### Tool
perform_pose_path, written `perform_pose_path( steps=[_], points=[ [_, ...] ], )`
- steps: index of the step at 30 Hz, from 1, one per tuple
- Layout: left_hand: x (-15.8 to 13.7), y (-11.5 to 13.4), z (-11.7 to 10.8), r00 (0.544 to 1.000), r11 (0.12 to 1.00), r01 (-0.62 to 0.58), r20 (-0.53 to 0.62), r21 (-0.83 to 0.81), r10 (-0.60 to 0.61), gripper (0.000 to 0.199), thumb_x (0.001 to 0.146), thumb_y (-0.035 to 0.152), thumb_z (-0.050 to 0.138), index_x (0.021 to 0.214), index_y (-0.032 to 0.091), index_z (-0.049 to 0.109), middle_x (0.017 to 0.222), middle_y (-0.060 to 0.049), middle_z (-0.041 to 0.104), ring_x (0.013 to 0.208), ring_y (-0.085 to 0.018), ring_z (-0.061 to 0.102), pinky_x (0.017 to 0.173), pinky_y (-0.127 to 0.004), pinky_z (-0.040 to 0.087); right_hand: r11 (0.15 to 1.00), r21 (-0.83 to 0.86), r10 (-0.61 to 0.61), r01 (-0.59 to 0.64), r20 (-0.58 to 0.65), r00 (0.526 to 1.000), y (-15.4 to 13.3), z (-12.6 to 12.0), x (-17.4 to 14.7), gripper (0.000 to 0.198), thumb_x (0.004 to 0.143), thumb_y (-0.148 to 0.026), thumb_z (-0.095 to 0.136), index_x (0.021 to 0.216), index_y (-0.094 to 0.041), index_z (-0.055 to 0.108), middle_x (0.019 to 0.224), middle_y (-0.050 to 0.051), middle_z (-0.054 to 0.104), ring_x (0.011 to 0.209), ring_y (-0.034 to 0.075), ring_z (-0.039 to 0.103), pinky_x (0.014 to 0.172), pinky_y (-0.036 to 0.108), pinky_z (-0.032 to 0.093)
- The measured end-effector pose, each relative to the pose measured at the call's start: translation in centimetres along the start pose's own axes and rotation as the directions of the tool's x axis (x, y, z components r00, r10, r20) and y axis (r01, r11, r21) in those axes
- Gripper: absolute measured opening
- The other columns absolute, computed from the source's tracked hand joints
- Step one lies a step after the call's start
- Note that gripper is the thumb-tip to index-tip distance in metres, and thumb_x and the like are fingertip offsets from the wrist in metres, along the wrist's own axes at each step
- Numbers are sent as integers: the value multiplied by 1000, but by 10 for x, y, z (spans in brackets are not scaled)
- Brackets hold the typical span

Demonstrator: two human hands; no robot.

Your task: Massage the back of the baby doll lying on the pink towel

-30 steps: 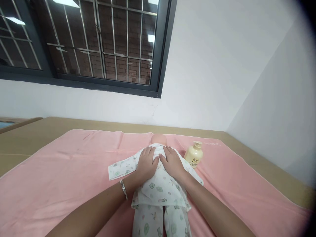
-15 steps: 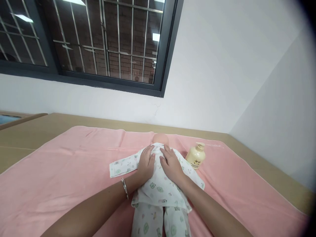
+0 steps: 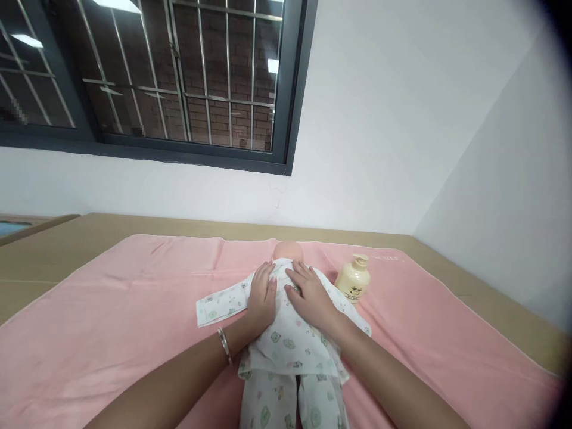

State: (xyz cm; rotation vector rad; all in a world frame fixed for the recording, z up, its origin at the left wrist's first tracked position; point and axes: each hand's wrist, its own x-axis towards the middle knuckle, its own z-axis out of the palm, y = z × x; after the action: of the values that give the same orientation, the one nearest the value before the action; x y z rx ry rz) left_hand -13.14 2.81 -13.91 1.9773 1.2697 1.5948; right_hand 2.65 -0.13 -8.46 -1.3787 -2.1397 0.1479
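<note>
A baby doll (image 3: 288,250) lies on a pink towel (image 3: 147,286), its head toward the wall. It wears a white printed top (image 3: 290,342) and matching trousers (image 3: 268,399). My left hand (image 3: 261,298) rests flat on the left side of the doll's upper body, fingers stretched toward its shoulder. On the other side my right hand (image 3: 313,298) lies flat on the top, fingers a little apart. Neither hand grips anything. One sleeve sticks out to the left; the other slants down right, partly behind my right forearm. A bracelet (image 3: 224,345) circles my left wrist.
A cream pump bottle (image 3: 353,279) stands on the towel just right of the doll's shoulder. The towel covers a wooden surface (image 3: 111,223) that meets a white wall (image 3: 357,119). A dark-framed barred window (image 3: 223,77) is at upper left.
The camera view has tilted and shifted slightly. Both hands stay on the doll's upper body, with my right fingers moved a little inward and up. The bottle and doll have not moved.
</note>
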Motion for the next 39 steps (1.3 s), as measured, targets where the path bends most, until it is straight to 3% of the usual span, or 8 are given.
perform_pose_path(
  steps=[10, 15, 19, 21, 24, 27, 32, 39],
  points=[
    [8, 11, -5, 987, 982, -66, 154, 174, 39, 34, 93, 26, 40, 120, 20, 60, 130, -9, 61, 125, -23, 52, 112, -50, 38, 992, -97, -65, 81, 153, 986, -8, -21, 0, 49, 98, -33, 39, 145, -18, 43, 153, 11, 34, 143, 26, 28, 116, 47, 24],
    [6, 26, -11, 955, 936, -242, 235, 257, 183, 36, 91, 18, 39, 119, 22, 62, 135, -9, 58, 129, -25, 49, 112, -52, 37, 998, -56, 14, -9, 81, 997, -10, -101, -11, 53, 98, -39, 39, 148, -21, 38, 153, 6, 35, 140, 23, 35, 114, 39, 30],
    [-8, 54, -12, 836, 902, -427, 409, 68, 365, 36, 88, 14, 44, 113, 26, 66, 138, -5, 57, 135, -25, 44, 117, -51, 31, 965, -51, 255, -255, -18, 967, 10, -163, -24, 55, 99, -39, 34, 152, -24, 29, 151, 5, 38, 138, 24, 38, 111, 40, 35],
    [-11, 75, -8, 808, 915, -392, 438, -99, 394, 35, 87, 16, 47, 114, 27, 66, 134, -4, 60, 133, -24, 47, 118, -49, 30, 912, -72, 400, -404, -61, 914, 26, -179, -27, 58, 99, -30, 30, 155, -22, 17, 150, 9, 40, 135, 27, 42, 105, 43, 41],
    [-2, 113, 7, 901, 937, -51, 389, -346, 192, 30, 88, 22, 50, 110, 27, 69, 121, -5, 68, 122, -23, 57, 112, -44, 39, 851, -132, 502, -508, -72, 862, 45, -182, -26, 62, 93, -14, 28, 155, -17, 18, 152, 11, 35, 138, 28, 37, 106, 44, 39],
    [25, 145, 35, 911, 656, 402, 354, -639, -213, 21, 86, 25, 54, 100, 20, 69, 112, -9, 71, 112, -24, 63, 105, -41, 46, 865, -158, 485, -476, 29, 874, 50, -175, -25, 61, 90, -8, 27, 150, -18, 34, 154, 6, 32, 141, 24, 32, 112, 41, 33],
    [68, 163, 84, 664, 49, 677, 580, -735, -473, 23, 88, 29, 51, 99, 13, 63, 115, -16, 66, 109, -21, 64, 102, -31, 47, 896, -272, 393, -350, 122, 911, 35, -157, -17, 57, 87, -3, 30, 140, -11, 47, 146, 13, 45, 133, 22, 44, 107, 33, 36],
    [74, 159, 97, 514, -153, 738, 694, -658, -504, 33, 93, 35, 43, 103, 8, 58, 104, -18, 65, 95, -20, 67, 82, -26, 54, 729, -670, 262, -138, 88, 961, 22, -136, -3, 32, 83, -5, 41, 102, -6, 66, 103, 18, 66, 100, 27, 63, 105, 45, 32]
  ],
)
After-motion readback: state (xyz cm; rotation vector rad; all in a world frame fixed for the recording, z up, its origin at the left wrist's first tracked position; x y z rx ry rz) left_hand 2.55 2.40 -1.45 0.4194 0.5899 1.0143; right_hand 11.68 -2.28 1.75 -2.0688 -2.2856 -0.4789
